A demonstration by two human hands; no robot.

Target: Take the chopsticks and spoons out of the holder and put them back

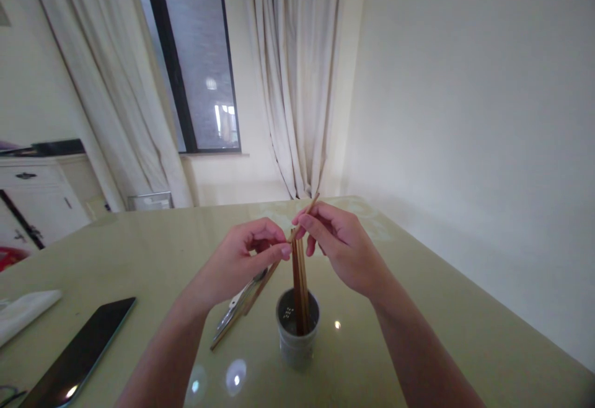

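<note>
A wooden chopstick (308,209) slants between my hands above the holder. My right hand (341,243) pinches it near its upper end, thumb against fingers. My left hand (248,253) has thumb and forefinger closed on it lower down; whether a second stick is in the grasp I cannot tell. Below and between the hands stands a grey cup-shaped holder (297,346) with small holes inside. Several brown chopsticks (300,284) rise upright from it. On the table behind my left hand lie more chopsticks (263,290) and metal cutlery (235,309), partly hidden by that hand.
The greenish glossy table (390,346) reflects ceiling lights. At the left lie a black phone or tablet (81,352) and a white object (30,312). A white cabinet (46,191), curtains (297,73) and a window are beyond; a wall (474,116) borders the right.
</note>
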